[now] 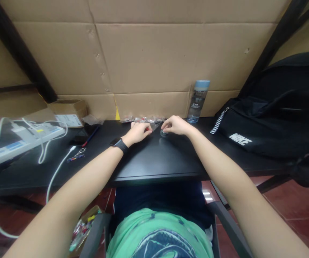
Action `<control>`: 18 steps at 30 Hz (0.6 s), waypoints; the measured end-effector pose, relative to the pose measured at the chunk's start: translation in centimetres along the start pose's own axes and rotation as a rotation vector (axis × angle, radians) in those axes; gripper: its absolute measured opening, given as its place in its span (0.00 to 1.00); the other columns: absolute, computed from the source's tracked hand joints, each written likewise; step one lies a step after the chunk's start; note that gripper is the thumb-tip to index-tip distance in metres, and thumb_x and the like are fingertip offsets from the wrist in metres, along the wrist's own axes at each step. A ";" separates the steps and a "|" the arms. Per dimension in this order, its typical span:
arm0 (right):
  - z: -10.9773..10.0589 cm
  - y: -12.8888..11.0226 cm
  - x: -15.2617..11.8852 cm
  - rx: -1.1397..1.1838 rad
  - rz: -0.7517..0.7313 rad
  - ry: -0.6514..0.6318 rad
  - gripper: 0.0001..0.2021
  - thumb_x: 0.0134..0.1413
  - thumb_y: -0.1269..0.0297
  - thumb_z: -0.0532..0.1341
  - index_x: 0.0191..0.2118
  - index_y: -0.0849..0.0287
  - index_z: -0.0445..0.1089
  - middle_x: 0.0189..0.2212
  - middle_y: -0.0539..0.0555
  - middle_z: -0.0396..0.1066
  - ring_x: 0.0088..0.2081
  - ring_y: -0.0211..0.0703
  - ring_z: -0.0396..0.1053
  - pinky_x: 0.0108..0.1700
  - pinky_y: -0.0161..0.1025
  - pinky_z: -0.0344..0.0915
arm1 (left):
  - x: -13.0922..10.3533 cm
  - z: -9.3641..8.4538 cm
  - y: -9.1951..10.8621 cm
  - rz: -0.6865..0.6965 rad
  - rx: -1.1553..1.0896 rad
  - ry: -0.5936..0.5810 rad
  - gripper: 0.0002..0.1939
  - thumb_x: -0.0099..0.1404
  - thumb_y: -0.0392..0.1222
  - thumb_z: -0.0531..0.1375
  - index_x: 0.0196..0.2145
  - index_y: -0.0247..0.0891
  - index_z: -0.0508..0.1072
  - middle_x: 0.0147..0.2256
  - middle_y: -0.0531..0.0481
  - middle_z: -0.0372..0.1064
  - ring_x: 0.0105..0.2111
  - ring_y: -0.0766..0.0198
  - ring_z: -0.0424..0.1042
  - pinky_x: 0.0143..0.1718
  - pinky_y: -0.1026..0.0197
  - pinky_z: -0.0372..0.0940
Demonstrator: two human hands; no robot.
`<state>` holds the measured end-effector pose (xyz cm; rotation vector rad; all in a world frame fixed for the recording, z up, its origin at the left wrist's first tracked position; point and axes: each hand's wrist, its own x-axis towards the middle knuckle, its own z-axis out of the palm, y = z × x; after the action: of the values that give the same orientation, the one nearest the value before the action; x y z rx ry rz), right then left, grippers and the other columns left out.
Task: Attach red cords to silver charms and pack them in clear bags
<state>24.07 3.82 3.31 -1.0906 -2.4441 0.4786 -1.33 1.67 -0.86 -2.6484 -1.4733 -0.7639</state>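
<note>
My left hand (138, 132), with a dark watch on its wrist, is closed over the table near the back wall. Its thumb and forefinger pinch a small clear plastic bag (156, 126), with a bit of red showing at the fingertips. My right hand (178, 125) is just to the right, its fingers curled down and pressed together on a small shiny round metal piece (164, 133) at the tabletop. The fingers partly hide this piece, so its exact kind is unclear. Behind both hands lies a row of several clear packets (143, 119) along the cardboard wall.
A water bottle (198, 102) stands behind my right hand, and a black backpack (275, 118) fills the right side. At left are a power strip (22, 145) with white cables, a small cardboard box (69, 111), a phone (81, 136), a pen (90, 136) and a keychain (76, 156).
</note>
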 end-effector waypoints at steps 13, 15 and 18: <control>-0.3 1.0 0.0 0.079 -0.050 -0.085 0.14 0.47 0.63 0.73 0.43 0.53 0.84 0.35 0.50 0.84 0.41 0.48 0.81 0.46 0.36 0.72 | 0.1 -0.1 -0.1 0.013 -0.006 -0.033 0.08 0.68 0.48 0.62 0.38 0.48 0.82 0.36 0.53 0.81 0.41 0.54 0.77 0.56 0.47 0.53; -0.2 1.1 0.0 0.090 -0.041 -0.098 0.17 0.45 0.62 0.74 0.45 0.53 0.83 0.36 0.50 0.84 0.41 0.49 0.81 0.46 0.36 0.72 | 0.1 -0.1 -0.1 0.015 -0.007 -0.032 0.08 0.68 0.48 0.62 0.39 0.48 0.82 0.36 0.53 0.81 0.41 0.54 0.77 0.56 0.47 0.53; -0.1 1.3 0.0 0.081 -0.020 -0.096 0.21 0.42 0.60 0.77 0.46 0.52 0.83 0.36 0.50 0.84 0.42 0.49 0.81 0.46 0.37 0.73 | 0.1 -0.1 -0.1 0.017 -0.003 -0.033 0.08 0.68 0.48 0.62 0.39 0.48 0.82 0.36 0.53 0.81 0.41 0.54 0.77 0.56 0.47 0.53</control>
<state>24.92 4.71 2.75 -1.0309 -2.4915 0.6318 -1.38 1.76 -0.77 -2.6847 -1.4569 -0.7252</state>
